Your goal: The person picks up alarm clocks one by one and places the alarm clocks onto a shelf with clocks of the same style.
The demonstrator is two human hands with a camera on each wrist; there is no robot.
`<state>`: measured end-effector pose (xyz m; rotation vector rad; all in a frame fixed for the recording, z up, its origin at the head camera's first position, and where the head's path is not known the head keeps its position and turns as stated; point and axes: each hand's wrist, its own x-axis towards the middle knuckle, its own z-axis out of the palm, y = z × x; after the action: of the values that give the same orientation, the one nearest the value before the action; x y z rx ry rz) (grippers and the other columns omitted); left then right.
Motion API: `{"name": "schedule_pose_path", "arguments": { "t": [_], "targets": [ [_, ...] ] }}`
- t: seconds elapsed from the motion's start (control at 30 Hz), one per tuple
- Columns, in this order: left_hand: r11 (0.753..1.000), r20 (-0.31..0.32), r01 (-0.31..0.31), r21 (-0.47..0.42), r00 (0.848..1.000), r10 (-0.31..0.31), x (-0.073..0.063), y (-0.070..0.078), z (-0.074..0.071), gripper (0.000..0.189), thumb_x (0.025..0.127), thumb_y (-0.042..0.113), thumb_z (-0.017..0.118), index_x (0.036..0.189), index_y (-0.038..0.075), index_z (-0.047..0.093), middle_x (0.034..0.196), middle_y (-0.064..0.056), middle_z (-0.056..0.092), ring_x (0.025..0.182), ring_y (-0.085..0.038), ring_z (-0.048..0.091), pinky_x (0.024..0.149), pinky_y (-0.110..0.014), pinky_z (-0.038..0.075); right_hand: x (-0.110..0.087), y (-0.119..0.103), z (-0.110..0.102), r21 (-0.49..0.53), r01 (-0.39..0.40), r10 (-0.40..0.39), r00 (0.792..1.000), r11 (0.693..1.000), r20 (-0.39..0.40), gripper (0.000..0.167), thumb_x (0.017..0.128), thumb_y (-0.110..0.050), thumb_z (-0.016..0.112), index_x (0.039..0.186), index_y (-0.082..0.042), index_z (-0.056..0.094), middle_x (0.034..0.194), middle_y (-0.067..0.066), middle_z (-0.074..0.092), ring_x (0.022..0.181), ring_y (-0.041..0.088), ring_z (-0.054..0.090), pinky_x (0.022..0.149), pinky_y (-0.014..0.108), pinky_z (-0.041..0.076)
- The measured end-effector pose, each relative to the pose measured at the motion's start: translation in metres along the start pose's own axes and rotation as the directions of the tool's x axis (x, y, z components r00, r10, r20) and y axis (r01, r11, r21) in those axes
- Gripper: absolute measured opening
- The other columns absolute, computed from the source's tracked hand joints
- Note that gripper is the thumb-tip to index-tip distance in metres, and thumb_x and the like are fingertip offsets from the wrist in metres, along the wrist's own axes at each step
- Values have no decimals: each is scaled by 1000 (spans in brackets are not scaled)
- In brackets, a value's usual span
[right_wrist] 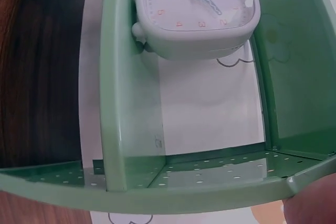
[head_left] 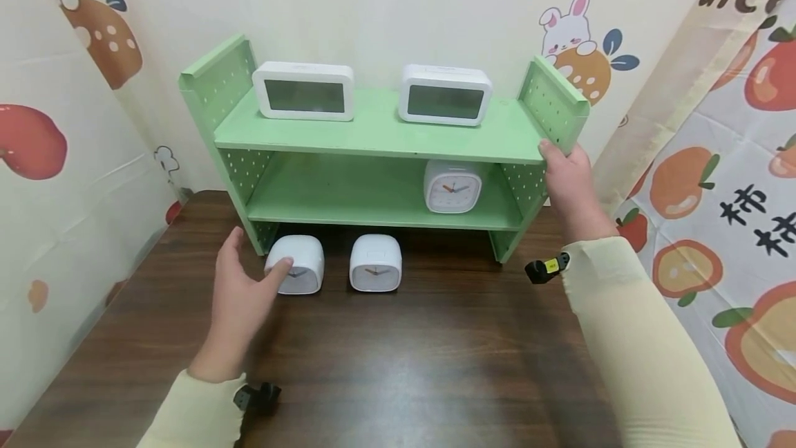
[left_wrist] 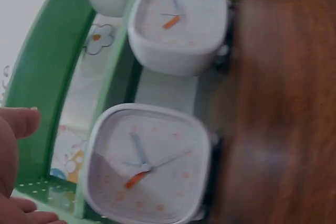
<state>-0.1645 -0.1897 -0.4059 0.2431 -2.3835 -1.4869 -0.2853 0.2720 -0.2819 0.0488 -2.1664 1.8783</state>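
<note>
My right hand (head_left: 572,189) grips the right side panel of a green two-tier shelf (head_left: 373,189), thumb at the front edge. My left hand (head_left: 239,299), fingers spread and thumb apart, hovers by a white alarm clock (head_left: 309,254) under the shelf's left end. In the head view its thumb overlaps the clock; in the left wrist view a gap separates the hand from the nearer clock (left_wrist: 152,156). A second white alarm clock (head_left: 376,254) stands beside it on the table. On the lower board a third alarm clock (head_left: 452,191) sits right of centre.
Two white digital clocks with dark screens, one left (head_left: 305,95) and one right (head_left: 446,100), stand on the top board. A dark wooden table (head_left: 435,358) bears the shelf. Fruit-printed sheets (head_left: 703,227) hang behind and at both sides.
</note>
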Motion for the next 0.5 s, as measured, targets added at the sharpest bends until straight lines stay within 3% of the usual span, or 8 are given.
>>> {"name": "schedule_pose_path", "arguments": {
  "t": [0.2,0.5],
  "targets": [
    [999,-63,-43,-23,997,42,-2,-7,22,102,90,32,81,164,7,16,165,-17,22,151,-30,22,120,-55,22,0,4,-3,18,-11,11,1000,1000,-6,53,109,-38,45,158,-16,39,152,10,48,137,22,47,120,49,30],
    [1000,-166,-1,-14,986,-1,-5,-22,39,107,82,37,88,158,4,20,157,-18,20,144,-34,28,118,-51,26,0,3,1,35,1,0,1000,999,-19,52,109,-36,47,156,-14,42,149,11,50,133,23,49,118,49,33]
  ]
}}
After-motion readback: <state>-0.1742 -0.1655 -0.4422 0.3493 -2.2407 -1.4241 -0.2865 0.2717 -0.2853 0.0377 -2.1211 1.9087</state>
